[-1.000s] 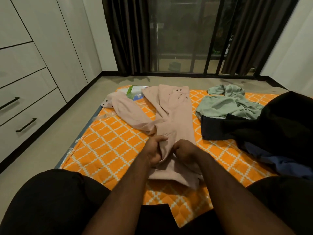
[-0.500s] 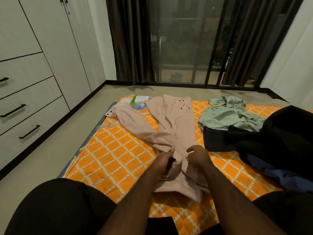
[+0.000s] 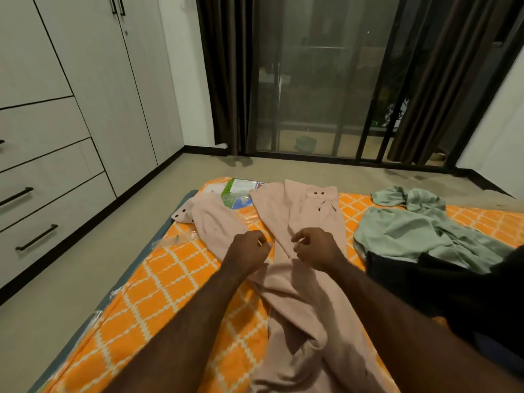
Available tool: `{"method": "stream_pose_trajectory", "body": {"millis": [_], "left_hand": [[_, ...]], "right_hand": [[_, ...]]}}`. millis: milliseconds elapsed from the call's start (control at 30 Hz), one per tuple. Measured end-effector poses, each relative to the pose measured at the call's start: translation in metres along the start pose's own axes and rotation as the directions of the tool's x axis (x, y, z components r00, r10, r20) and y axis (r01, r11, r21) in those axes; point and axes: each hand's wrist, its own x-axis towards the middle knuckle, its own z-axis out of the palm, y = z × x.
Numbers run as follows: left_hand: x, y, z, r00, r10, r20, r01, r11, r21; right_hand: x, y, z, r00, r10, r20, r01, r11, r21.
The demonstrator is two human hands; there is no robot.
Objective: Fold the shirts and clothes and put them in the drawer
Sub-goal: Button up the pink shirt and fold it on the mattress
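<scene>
You are facing a dark glass door (image 3: 312, 80) flanked by brown curtains (image 3: 224, 75). A white wardrobe (image 3: 85, 80) with drawers (image 3: 42, 222) is standing on your left; beige floor (image 3: 71, 279) is lying under dim light.

The single head view looks forward and down, close over the orange mattress (image 3: 175, 282). It faces the glass door (image 3: 306, 89) (no second view shares anything).

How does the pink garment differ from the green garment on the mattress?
The pink garment lies stretched out lengthwise under both hands; the green garment lies crumpled in a heap, untouched. The pink one shows dark buttons; none are visible on the green one. Both rest on the orange mattress, unfolded.
</scene>
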Motion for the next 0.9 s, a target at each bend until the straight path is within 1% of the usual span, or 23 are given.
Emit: {"method": "stream_pose_trajectory", "body": {"millis": [100, 167, 233, 300, 367, 467, 533, 633, 733, 800, 900], "left_hand": [[0.039, -0.008, 0.016, 0.998, 0.053, 0.019, -0.053, 0.998, -0.026], [0.067, -0.013, 0.03, 0.997, 0.069, 0.018, -0.068, 0.997, -0.037], [0.095, -0.02, 0.043, 0.997, 0.067, 0.029, -0.066, 0.997, -0.046], [0.114, -0.025, 0.05, 0.999, 0.017, 0.033, -0.014, 0.996, -0.083], [0.127, -0.029, 0.059, 0.995, -0.102, 0.0, 0.1, 0.977, -0.189], [0.137, -0.037, 0.072, 0.967, -0.251, -0.044, 0.22, 0.908, -0.357], [0.138, -0.043, 0.075, 0.954, -0.294, -0.055, 0.242, 0.869, -0.431], [0.135, -0.056, 0.081, 0.949, -0.301, -0.093, 0.202, 0.808, -0.554], [0.129, -0.062, 0.081, 0.947, -0.305, -0.104, 0.165, 0.735, -0.657], [0.126, -0.06, 0.079, 0.948, -0.29, -0.132, 0.133, 0.738, -0.662], [0.125, -0.056, 0.08, 0.947, -0.269, -0.176, 0.097, 0.762, -0.641]], "right_hand": [[0.064, -0.013, 0.016, 1.0, -0.024, 0.015, 0.025, 0.996, -0.082], [0.104, -0.019, 0.026, 1.0, -0.023, -0.014, 0.021, 0.991, -0.135], [0.142, -0.022, 0.036, 0.999, 0.007, -0.053, -0.015, 0.989, -0.148], [0.175, -0.023, 0.048, 0.995, 0.074, -0.06, -0.083, 0.985, -0.153], [0.194, -0.024, 0.061, 0.992, 0.123, -0.022, -0.125, 0.971, -0.202], [0.202, -0.019, 0.082, 0.995, 0.101, 0.015, -0.092, 0.952, -0.292], [0.199, -0.017, 0.091, 0.999, 0.051, 0.0, -0.048, 0.943, -0.33], [0.192, -0.018, 0.094, 0.999, 0.002, -0.035, -0.015, 0.928, -0.371], [0.183, -0.028, 0.088, 0.998, -0.043, -0.041, 0.017, 0.872, -0.489], [0.181, -0.036, 0.089, 0.997, -0.081, -0.012, 0.061, 0.834, -0.548], [0.18, -0.045, 0.09, 0.993, -0.1, 0.057, 0.115, 0.807, -0.579]]}}
